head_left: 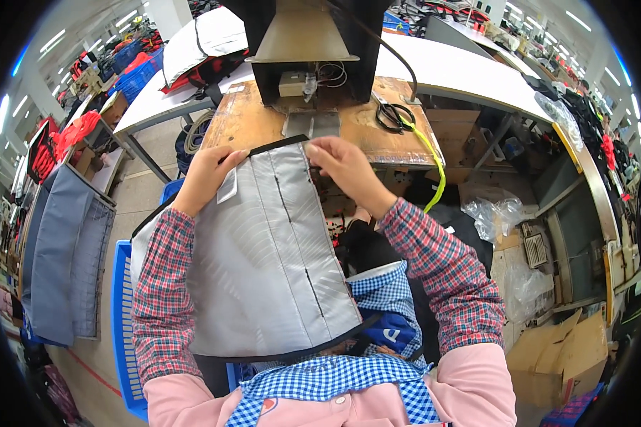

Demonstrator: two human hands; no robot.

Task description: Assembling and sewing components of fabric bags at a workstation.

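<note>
In front of the worn wooden workbench (249, 121), the person holds a silver quilted fabric panel (263, 249) edged with black binding, stretched from the bench edge down toward their lap. The left hand (206, 174) pinches the panel's upper left corner, fingers closed over the black trim, just above a small white label (227, 186) sewn near that corner. The right hand (345, 167) grips the upper right corner the same way, thumb and fingers closed on the edge. A dark stitched seam (295, 231) runs down the middle of the panel. Directly beyond the hands stands a dark machine (306, 50) with a metal hood, and black scissors (394, 114) tied to a yellow-green cord (434, 164) lie on the bench to the right, well apart from the panel. A blue plastic crate (124, 334) sits at the person's left, beside a grey fabric bin (68, 256). The panel is large and limp and held only by its top corners, so it may sag or twist, and the top edge would likely then sit crooked near the machine; a loose pinch on the slick silver face could let a corner slip free.
</note>
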